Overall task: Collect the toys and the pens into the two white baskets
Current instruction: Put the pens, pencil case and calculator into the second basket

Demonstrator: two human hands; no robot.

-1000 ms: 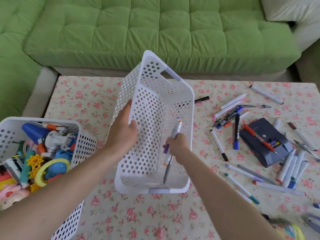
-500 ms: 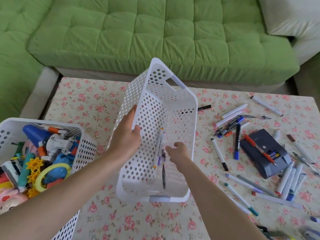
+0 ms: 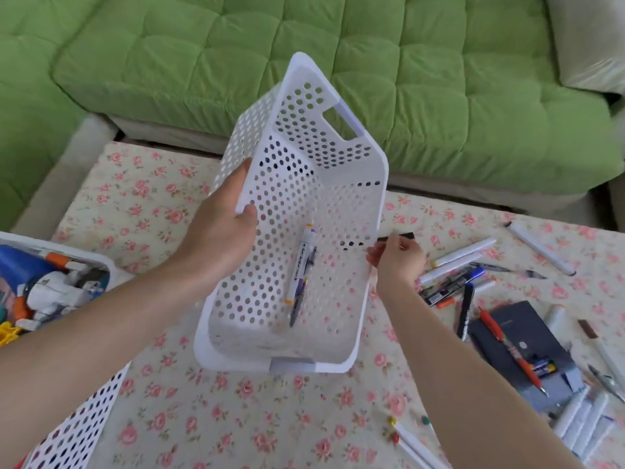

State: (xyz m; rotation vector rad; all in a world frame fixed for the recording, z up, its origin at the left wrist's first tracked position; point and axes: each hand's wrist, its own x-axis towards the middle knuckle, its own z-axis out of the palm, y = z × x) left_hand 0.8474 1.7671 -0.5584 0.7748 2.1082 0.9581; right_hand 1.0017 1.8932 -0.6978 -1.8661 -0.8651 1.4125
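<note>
My left hand grips the left rim of a white perforated basket and holds it tilted above the flowered table. A white marker and a darker pen lie loose inside the basket. My right hand is outside the basket's right wall, with its fingers closed on a black pen that lies on the table. The second white basket, at the left edge, is full of toys. Several pens and markers are scattered on the table to the right.
A dark grey case with a red pen across it lies at the right among the markers. A green sofa runs along the table's far edge. More markers lie near the front.
My right hand has let go of the white marker and the pen, which now lie in the basket. It has left the basket and moved right to the black pen.
</note>
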